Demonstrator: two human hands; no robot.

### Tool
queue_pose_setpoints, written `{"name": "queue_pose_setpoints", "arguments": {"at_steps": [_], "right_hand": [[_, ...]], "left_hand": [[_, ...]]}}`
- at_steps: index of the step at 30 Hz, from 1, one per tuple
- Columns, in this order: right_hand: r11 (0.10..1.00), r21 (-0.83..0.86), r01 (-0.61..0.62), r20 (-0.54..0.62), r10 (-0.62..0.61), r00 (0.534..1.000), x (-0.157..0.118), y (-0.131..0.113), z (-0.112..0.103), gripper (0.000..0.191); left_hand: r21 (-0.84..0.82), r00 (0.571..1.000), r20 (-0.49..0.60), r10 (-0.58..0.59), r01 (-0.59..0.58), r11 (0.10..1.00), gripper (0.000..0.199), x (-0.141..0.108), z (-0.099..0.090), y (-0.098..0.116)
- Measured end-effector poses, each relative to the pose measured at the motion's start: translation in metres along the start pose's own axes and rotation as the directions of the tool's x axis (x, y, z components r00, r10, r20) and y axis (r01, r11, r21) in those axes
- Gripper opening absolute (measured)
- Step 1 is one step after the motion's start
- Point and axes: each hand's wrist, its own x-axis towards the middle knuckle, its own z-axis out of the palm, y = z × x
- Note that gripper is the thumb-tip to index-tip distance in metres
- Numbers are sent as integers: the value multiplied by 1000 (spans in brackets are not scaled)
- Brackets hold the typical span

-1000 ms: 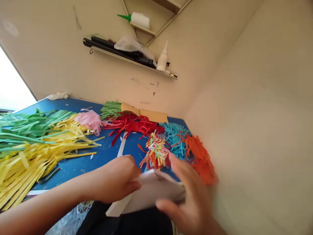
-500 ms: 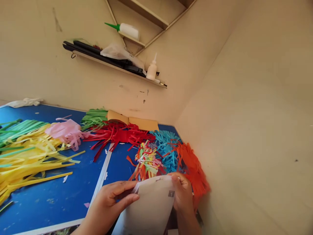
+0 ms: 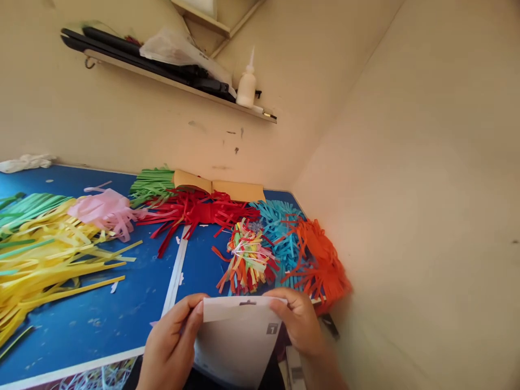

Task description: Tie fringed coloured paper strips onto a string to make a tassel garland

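In front of me I hold a flat white packet (image 3: 238, 346) with a hang slot near its top edge and a small grey square printed with a 1 at the right. My left hand (image 3: 173, 338) pinches its upper left corner between thumb and fingers. At the upper right corner my right hand (image 3: 298, 322) grips it, thumb on the near face. The packet's top strip lies flat between the two hands; whatever is inside is hidden. Just beyond the top edge lies a multicoloured bundle of paper strips (image 3: 249, 254), tied with white string.
On the blue table (image 3: 134, 303) lie yellow strips (image 3: 44, 265), pink paper (image 3: 106, 211), red fringe (image 3: 199, 208), blue fringe (image 3: 280, 227) and orange fringe (image 3: 320, 244). A wall shelf (image 3: 162, 78) carries a white bottle (image 3: 246, 86). The right wall stands close beside the table.
My left hand has shifted its grip on the packet's left corner, and the top, which gaped there before, now looks flat with the slot showing. The view has tilted downward.
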Motion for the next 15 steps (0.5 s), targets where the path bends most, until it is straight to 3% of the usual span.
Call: {"name": "queue_pose_setpoints", "arguments": {"at_steps": [3, 8, 12, 15], "right_hand": [[995, -81, 55, -73, -61, 995, -3, -5, 6, 26], [998, -48, 50, -125, -55, 991, -3, -3, 18, 24], [998, 6, 69, -33, -69, 997, 1, -4, 16, 25], [992, 124, 8, 55, -14, 998, 5, 0, 13, 29]], "left_hand": [[-45, 997, 56, -54, 57, 997, 40, -3, 0, 0], [-45, 994, 67, -91, 94, 995, 46, -8, 0, -5], [-19, 980, 133, -147, 151, 988, 40, -8, -3, -19], [-74, 976, 155, -156, 169, 983, 45, -4, -8, -28]]}}
